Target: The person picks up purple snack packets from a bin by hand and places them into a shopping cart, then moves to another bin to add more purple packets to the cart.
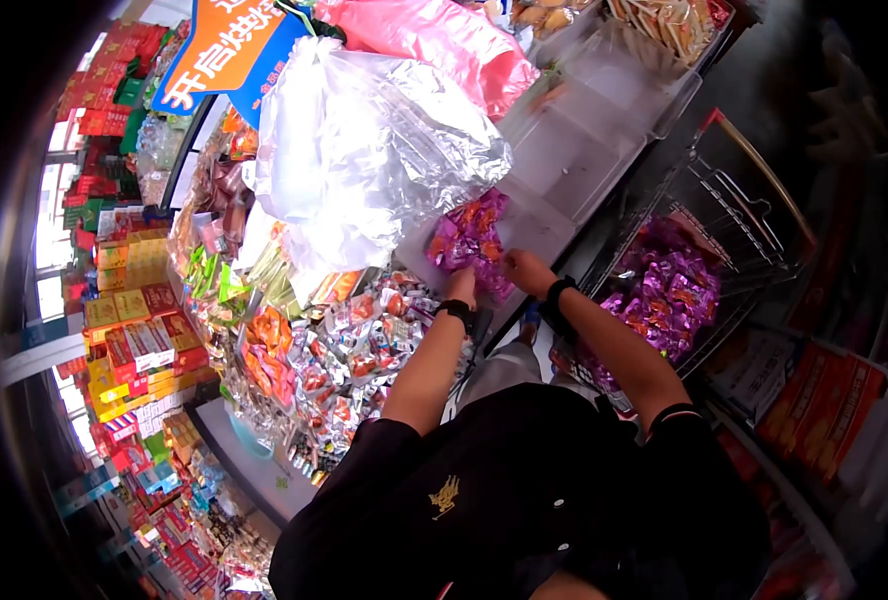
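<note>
A pile of shiny purple candy packets (pixel 469 235) with orange print lies in a pale compartment of the display bin (pixel 556 205). My left hand (pixel 463 285) reaches onto the near side of this pile, its fingers mostly hidden among the wrappers. Just to the right, my right hand (pixel 529 273) is closed, its curled fingertips at the edge of the purple packets. Whether a packet is pinched in it is too small to make out. Both wrists wear dark bands.
Clear plastic bags (pixel 364 150) and a pink bag (pixel 434 45) hang over the bin. Silver-wrapped sweets (pixel 349 355) fill the section at left. A metal shopping cart (pixel 754 235) at right holds many purple packets (pixel 664 285). Boxed goods (pixel 149 335) line the far left.
</note>
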